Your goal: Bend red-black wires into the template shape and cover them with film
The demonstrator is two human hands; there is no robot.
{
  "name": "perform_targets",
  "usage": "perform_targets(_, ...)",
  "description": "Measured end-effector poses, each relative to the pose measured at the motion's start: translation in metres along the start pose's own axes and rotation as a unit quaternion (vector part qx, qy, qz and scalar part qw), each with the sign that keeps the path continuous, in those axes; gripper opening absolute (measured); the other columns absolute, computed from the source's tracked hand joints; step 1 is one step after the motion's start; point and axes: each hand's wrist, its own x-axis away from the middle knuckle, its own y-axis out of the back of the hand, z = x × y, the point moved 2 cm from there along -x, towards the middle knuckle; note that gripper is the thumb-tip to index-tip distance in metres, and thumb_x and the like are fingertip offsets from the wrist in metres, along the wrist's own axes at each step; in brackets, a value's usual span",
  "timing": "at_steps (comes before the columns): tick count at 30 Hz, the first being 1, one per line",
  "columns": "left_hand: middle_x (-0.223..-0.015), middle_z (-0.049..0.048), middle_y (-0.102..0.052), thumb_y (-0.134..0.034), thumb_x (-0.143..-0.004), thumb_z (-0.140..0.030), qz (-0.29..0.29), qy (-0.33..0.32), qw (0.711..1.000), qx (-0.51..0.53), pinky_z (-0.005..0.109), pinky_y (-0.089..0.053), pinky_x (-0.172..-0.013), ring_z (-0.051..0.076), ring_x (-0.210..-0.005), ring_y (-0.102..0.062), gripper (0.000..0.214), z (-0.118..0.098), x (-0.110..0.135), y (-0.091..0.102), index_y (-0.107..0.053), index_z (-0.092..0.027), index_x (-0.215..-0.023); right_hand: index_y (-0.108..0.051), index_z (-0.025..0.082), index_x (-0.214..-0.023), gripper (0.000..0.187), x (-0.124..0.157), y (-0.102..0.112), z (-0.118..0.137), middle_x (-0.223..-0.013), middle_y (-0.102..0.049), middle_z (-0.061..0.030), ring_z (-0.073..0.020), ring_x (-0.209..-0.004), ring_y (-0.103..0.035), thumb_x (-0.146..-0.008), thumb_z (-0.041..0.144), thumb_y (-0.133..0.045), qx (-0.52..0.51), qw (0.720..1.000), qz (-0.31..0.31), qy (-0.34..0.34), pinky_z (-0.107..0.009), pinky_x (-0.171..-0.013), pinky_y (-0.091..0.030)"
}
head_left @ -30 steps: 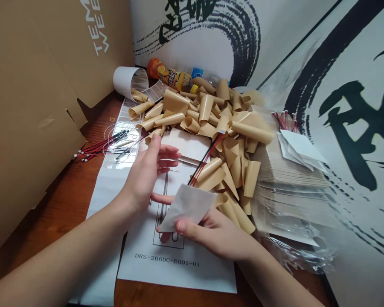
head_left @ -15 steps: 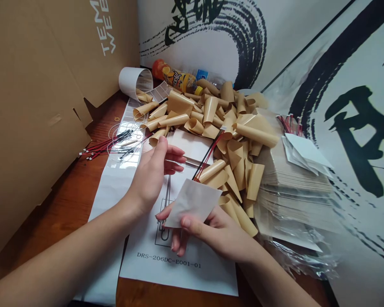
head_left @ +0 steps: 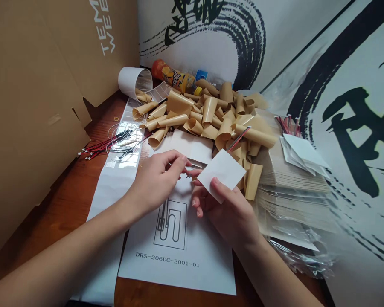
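Observation:
My right hand pinches a white square sheet between thumb and fingers, above the printed paper. My left hand curls its fingertips close to that sheet's left edge, and whether they grip anything thin is hidden. Below both hands lies a white paper printed with a line drawing and the code DRS-206DC-E001-01. A large heap of curled tan backing sheets rises just beyond my hands, with a short red wire piece on it.
Bundled red-and-black wires lie on a label strip at left, ending in a white roll. A stack of tan sheets stands right. Cardboard walls the left, and a snack bottle stands behind.
My right hand has turned and raised the white sheet up and to the right. My left hand has moved right toward it. The wire bundle near the heap no longer shows there.

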Motion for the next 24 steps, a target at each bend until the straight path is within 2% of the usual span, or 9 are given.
perform_targets(4, -0.096, 0.0046, -0.075, -0.053, -0.093, -0.031, 0.005, 0.002, 1.000, 0.002, 0.029, -0.048, -0.074, 0.018, -0.089, -0.065, 0.022, -0.001, -0.003, 0.006, -0.071, -0.019, -0.093, -0.072, 0.016, -0.107, 0.035, -0.002, 0.002, 0.001, -0.110, -0.069, -0.0116, -0.0116, -0.061, -0.061, -0.089, 0.044, -0.064, -0.002, 1.000, -0.007, 0.006, -0.023, -0.044, -0.049)
perform_targets(10, -0.095, 0.0030, -0.076, -0.065, -0.084, -0.024, 0.033, -0.026, 0.998, -0.053, 0.028, -0.048, -0.070, 0.016, -0.081, -0.066, 0.013, -0.005, -0.003, 0.010, -0.074, -0.019, -0.092, -0.072, 0.017, -0.102, 0.033, -0.002, 0.002, 0.001, -0.118, -0.070, -0.0139, -0.0123, -0.061, -0.061, -0.090, 0.045, -0.060, 0.003, 1.000, -0.001, 0.007, -0.024, -0.043, -0.049)
perform_targets(17, -0.092, 0.0033, -0.078, -0.062, -0.086, -0.022, 0.030, -0.041, 0.996, -0.075, 0.029, -0.048, -0.074, 0.017, -0.084, -0.067, 0.014, -0.010, -0.005, 0.015, -0.076, -0.019, -0.086, -0.071, 0.017, -0.103, 0.032, -0.003, 0.002, 0.001, -0.117, -0.070, -0.0130, -0.0122, -0.061, -0.063, -0.088, 0.044, -0.065, -0.017, 1.000, -0.004, 0.002, -0.023, -0.044, -0.049)
perform_targets(20, -0.091, 0.0034, -0.078, -0.062, -0.085, -0.022, 0.021, -0.043, 0.996, -0.081, 0.028, -0.047, -0.071, 0.017, -0.081, -0.067, 0.014, -0.012, -0.005, 0.016, -0.076, -0.019, -0.086, -0.070, 0.017, -0.103, 0.031, -0.003, 0.002, 0.001, -0.113, -0.071, -0.0120, -0.0124, -0.062, -0.063, -0.088, 0.044, -0.064, -0.018, 1.000, -0.003, -0.003, -0.023, -0.044, -0.050)
perform_targets(24, -0.094, 0.0040, -0.078, -0.061, -0.085, -0.021, 0.040, -0.049, 0.995, -0.072, 0.027, -0.048, -0.066, 0.017, -0.079, -0.066, 0.016, -0.012, -0.003, 0.014, -0.076, -0.020, -0.089, -0.070, 0.018, -0.104, 0.031, -0.003, 0.003, 0.000, -0.105, -0.072, -0.0099, -0.0130, -0.061, -0.063, -0.087, 0.044, -0.065, -0.027, 1.000, -0.010, -0.009, -0.023, -0.044, -0.050)
